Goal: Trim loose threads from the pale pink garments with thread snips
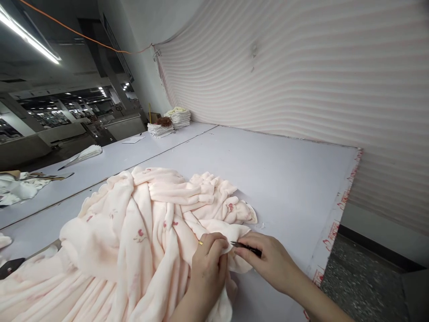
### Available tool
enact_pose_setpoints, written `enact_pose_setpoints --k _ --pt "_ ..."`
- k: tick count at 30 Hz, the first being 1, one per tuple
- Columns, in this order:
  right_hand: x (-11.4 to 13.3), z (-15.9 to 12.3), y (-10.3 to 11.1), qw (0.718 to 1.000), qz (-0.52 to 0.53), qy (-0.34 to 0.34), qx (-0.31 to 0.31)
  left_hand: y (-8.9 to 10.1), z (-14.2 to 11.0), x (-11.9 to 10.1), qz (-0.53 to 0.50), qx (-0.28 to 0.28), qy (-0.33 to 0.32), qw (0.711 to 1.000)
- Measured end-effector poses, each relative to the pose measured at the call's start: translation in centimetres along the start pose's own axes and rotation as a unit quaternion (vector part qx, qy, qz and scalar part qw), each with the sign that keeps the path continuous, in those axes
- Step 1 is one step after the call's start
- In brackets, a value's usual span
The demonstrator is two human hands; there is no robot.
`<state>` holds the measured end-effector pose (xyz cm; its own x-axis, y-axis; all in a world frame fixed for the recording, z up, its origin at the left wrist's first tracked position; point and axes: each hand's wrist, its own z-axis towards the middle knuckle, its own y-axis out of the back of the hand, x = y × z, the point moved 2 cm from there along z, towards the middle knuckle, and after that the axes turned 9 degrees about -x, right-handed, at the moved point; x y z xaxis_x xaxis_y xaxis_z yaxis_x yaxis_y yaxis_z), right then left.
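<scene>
A pale pink fleece garment (147, 223) with small red embroidered motifs lies in loose folds over the table's near left. My left hand (209, 259), with a gold ring on one finger, is closed on the garment's edge at its right side. Just right of it, my right hand (268, 257) grips small black thread snips (248, 248). Their tips point left and sit close by the fabric held in my left fingers. Whether the blades touch the cloth or a thread, I cannot tell.
The pale table (284, 174) ends at a taped right edge. Folded cloth stacks (179, 117) stand at its far end, a brown tangle (164, 121) beside them. White pieces (22, 185) lie at left. Striped fabric (284, 80) hangs behind the table. A dark object (11, 268) sits at lower left.
</scene>
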<state>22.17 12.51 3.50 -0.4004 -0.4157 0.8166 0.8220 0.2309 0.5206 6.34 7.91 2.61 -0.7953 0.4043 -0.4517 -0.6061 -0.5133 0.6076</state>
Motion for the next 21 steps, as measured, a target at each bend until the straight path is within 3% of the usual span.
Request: enact_pose_setpoints --k 9,11,13,15,17,19,21 --pt "-0.4 0.1 0.5 1.0 0.02 -0.009 0.01 0.2 0.7 0.1 0.011 0.003 -0.027 1.0" --pt "-1.0 0.0 0.2 0.999 0.036 -0.033 -0.002 0.2 0.7 0.2 -0.014 -0.005 0.002 1.0" --pt "-1.6 -0.2 -0.4 0.994 0.085 -0.058 -0.044 0.0 0.8 0.6 -0.075 0.005 0.106 0.992" --pt "-2.0 -0.1 -1.3 0.985 0.143 -0.054 -0.084 -0.4 0.7 1.3 -0.194 0.045 0.286 0.937" --pt "-2.2 0.4 -2.4 0.979 0.177 -0.026 -0.093 -0.8 0.6 1.8 -0.332 0.085 0.446 0.827" --pt "-2.3 1.1 -3.3 0.978 0.195 -0.013 -0.075 -0.9 0.7 2.1 -0.425 0.101 0.515 0.737" --pt "-2.4 1.8 -3.7 0.975 0.212 -0.024 -0.061 -0.7 0.9 2.5 -0.458 0.106 0.521 0.712"
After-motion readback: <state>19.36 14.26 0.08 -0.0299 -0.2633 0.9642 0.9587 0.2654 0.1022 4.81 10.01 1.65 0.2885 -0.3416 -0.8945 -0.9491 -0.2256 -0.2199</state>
